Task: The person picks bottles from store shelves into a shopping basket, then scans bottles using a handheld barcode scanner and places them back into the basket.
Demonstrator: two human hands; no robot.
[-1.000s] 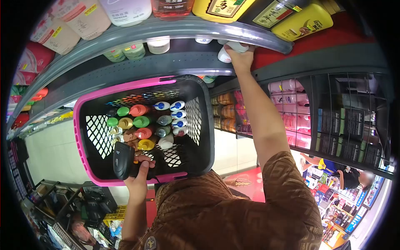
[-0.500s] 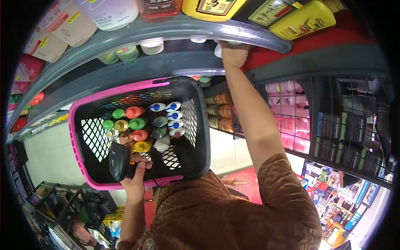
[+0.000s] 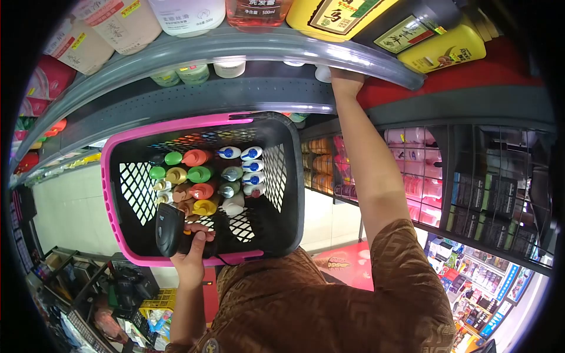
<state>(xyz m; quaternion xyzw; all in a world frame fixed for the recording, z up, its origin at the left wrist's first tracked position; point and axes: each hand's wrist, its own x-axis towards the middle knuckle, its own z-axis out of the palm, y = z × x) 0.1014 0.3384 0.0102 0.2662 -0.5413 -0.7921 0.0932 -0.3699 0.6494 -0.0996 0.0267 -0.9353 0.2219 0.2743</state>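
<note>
My left hand (image 3: 194, 250) is closed around the grip of a black handheld barcode scanner (image 3: 169, 226), held over the near left part of a shopping basket. That black basket has a pink rim (image 3: 109, 194) and carries several upright bottles, among them a green-topped bottle (image 3: 199, 174), a red-topped bottle (image 3: 196, 157) and a white bottle with a blue pump (image 3: 252, 153). My right hand (image 3: 347, 83) reaches in under the upper shelf's clear lip, near a white bottle (image 3: 323, 73). Its fingers are hidden by the shelf, so what they hold is not visible.
Above, large bottles line the upper shelf, including a yellow bottle (image 3: 335, 17) and a tilted yellow bottle (image 3: 444, 53). The curved clear lip (image 3: 235, 48) runs across the front. A wire rack (image 3: 415, 170) stands right; crates (image 3: 156, 300) lie at lower left.
The view has shifted slightly, so the shelf and basket appear a little farther right. My right hand stays under the shelf lip, and the scanner remains in my left.
</note>
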